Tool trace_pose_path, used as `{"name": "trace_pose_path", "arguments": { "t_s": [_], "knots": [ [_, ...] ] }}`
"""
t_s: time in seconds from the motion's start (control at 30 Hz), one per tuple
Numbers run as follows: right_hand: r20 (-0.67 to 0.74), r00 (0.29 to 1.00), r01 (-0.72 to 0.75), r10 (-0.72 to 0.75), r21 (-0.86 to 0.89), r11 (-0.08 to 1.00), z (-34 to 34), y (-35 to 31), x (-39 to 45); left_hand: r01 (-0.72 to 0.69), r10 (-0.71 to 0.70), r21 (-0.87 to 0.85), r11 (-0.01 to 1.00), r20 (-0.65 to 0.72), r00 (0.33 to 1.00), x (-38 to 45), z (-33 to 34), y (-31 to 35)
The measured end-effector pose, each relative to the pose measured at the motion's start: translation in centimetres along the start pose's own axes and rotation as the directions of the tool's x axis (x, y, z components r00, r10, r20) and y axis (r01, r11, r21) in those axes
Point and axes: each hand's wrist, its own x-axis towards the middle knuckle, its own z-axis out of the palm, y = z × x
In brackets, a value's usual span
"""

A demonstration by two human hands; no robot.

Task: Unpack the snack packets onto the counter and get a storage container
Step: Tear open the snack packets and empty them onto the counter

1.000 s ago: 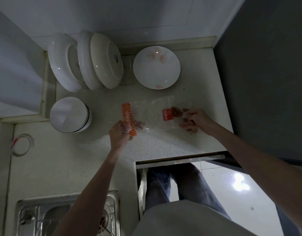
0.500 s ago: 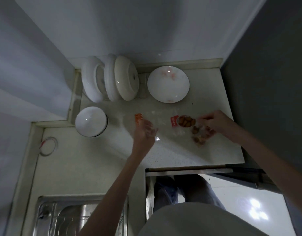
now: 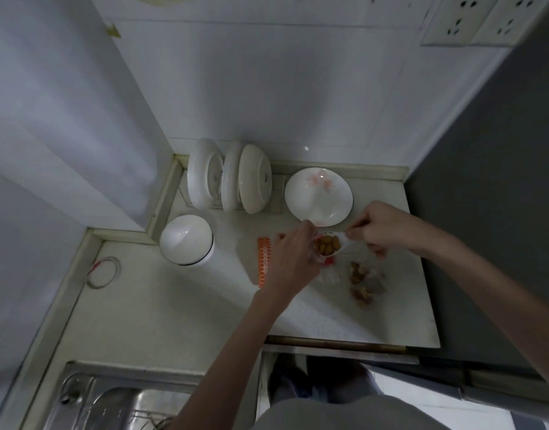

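Observation:
A clear plastic bag [image 3: 324,276] with an orange zip strip [image 3: 263,262] lies flat on the pale counter [image 3: 174,305]. Just above the counter, both hands grip one small clear snack packet [image 3: 327,245] holding orange-brown pieces and a red label. My left hand [image 3: 293,259] grips its left end, and my right hand [image 3: 381,228] pinches its right end. Several more brown snack packets [image 3: 364,282] lie on the counter just right of the bag, below my right hand.
A white plate [image 3: 318,197] lies flat behind the hands. White dishes [image 3: 230,178] stand on edge in a rack at the back. An upturned white bowl [image 3: 186,240] sits at left, a wire loop [image 3: 102,271] further left. A steel sink [image 3: 112,401] lies near left; a dark appliance [image 3: 490,212] bounds the right.
My left hand let go of the bag's orange strip and moved right to the packet. My right hand lifted that packet, and more packets now lie on the counter. The view tilted up.

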Motion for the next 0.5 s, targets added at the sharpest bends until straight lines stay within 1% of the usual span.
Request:
{"name": "trace_pose_path", "arguments": {
  "t_s": [0.1, 0.17, 0.23, 0.3, 0.37, 0.4, 0.43, 0.5],
  "knots": [
    [0.012, 0.997, 0.073, -0.072, -0.209, 0.975, 0.1, -2.6, -0.6, 0.007, -0.008, -0.016, 1.000, -0.019, 1.000, 0.2, -0.1, 0.4],
    [0.016, 0.994, 0.107, -0.109, -0.378, 0.920, 0.7, -4.3, -1.0, 0.037, -0.037, -0.016, 0.999, -0.004, 0.999, 0.4, 0.2, 0.4],
    [0.026, 0.991, 0.129, -0.133, -0.480, 0.868, 1.0, -5.5, -1.0, 0.085, -0.083, -0.056, 0.995, 0.038, 0.996, 0.5, 0.3, 0.1],
    [0.056, 0.992, 0.126, -0.113, -0.468, 0.875, 0.4, -5.8, -0.8, 0.090, -0.086, -0.149, 0.985, 0.037, 0.996, 0.3, 0.5, -0.2],
    [0.037, 0.993, 0.118, -0.112, -0.364, 0.924, -0.8, -5.0, -0.2, 0.047, -0.057, -0.235, 0.971, -0.039, 0.998, -0.2, 0.9, -0.8],
    [0.011, 0.994, 0.108, -0.110, -0.299, 0.948, -1.3, -4.3, 0.1, 0.061, -0.080, -0.276, 0.959, -0.057, 0.995, -0.3, 1.2, -1.3],
    [-0.012, 0.995, 0.090, -0.096, -0.245, 0.965, -1.6, -3.2, 0.5, 0.098, -0.118, -0.317, 0.943, -0.044, 0.992, -0.5, 1.4, -1.9],
    [-0.033, 0.999, 0.027, -0.032, -0.150, 0.988, -1.6, -0.5, 1.4, 0.184, -0.190, -0.368, 0.911, 0.019, 0.982, -0.8, 2.0, -3.1]
  ]
}}
